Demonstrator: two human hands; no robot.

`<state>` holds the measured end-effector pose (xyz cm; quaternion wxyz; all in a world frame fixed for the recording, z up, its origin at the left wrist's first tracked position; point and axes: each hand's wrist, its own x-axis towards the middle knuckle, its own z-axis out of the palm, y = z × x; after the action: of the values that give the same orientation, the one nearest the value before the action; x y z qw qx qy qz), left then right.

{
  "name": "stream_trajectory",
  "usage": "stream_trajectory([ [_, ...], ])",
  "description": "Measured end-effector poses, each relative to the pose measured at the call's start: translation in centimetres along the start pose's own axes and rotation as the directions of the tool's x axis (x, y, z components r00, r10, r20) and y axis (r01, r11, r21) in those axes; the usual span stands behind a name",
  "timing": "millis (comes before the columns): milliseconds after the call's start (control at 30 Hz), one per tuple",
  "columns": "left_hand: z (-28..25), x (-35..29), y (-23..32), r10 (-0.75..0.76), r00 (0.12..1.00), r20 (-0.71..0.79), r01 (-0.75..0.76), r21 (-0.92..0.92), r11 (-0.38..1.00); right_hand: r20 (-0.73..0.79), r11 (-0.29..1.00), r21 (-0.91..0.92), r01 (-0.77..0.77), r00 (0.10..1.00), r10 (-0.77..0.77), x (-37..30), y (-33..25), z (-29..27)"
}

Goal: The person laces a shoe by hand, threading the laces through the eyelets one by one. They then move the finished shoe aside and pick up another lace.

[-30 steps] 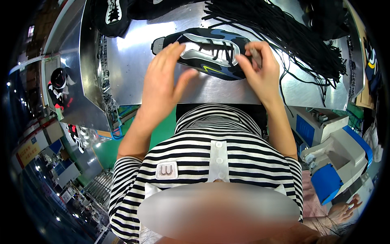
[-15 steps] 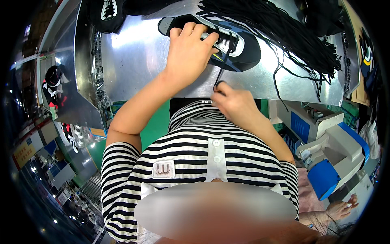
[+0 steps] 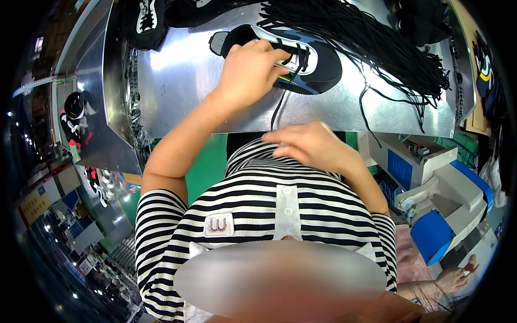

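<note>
A black and dark blue sneaker (image 3: 326, 62) with a white lacing panel lies on its sole on the metal table, toe to the right. My left hand (image 3: 249, 72) grips it around the tongue and the near side of its opening, fingers curled. A black shoelace (image 3: 278, 110) runs through the front eyelets, and one end trails toward me over the table's near edge. My right hand (image 3: 311, 144) is by that edge, in front of my striped shirt, its fingers stretched out and slightly blurred. It looks apart from the lace, with nothing visible in it.
A large bundle of black laces (image 3: 366, 46) spreads across the back right of the metal table (image 3: 183, 97). More dark shoes (image 3: 144, 27) stand at the back left. Right of me are a grey and blue machine (image 3: 447, 196) and another person's hand (image 3: 453, 278).
My right hand has let go of the lace, its fingers straightening as it moved slightly down. The lace has gone from taut to slack. My left hand stays on the sneaker.
</note>
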<state>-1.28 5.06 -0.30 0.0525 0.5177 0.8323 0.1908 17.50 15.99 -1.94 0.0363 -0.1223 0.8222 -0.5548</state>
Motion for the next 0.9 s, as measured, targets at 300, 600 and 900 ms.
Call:
stream_trajectory([
  [300, -0.5, -0.3, -0.6, -0.224, 0.973, -0.048, 0.162, -0.547, 0.822, -0.617, 0.904, 0.404, -0.143, 0.687, 0.384, 2.5, 1.4, -2.8],
  [600, -2.2, -1.2, 0.0, -0.162, 0.972, -0.171, 0.072, -0.44, 0.895, -0.307, 0.791, 0.598, -0.131, 0.874, 0.376, 4.0, 1.9, -1.8],
  [900, 0.8, -2.3, -2.4, -0.129, 0.989, 0.076, 0.148, -0.393, 0.907, -0.54, 0.964, 0.237, -0.122, 0.808, 0.235, 4.8, 2.6, -2.8],
])
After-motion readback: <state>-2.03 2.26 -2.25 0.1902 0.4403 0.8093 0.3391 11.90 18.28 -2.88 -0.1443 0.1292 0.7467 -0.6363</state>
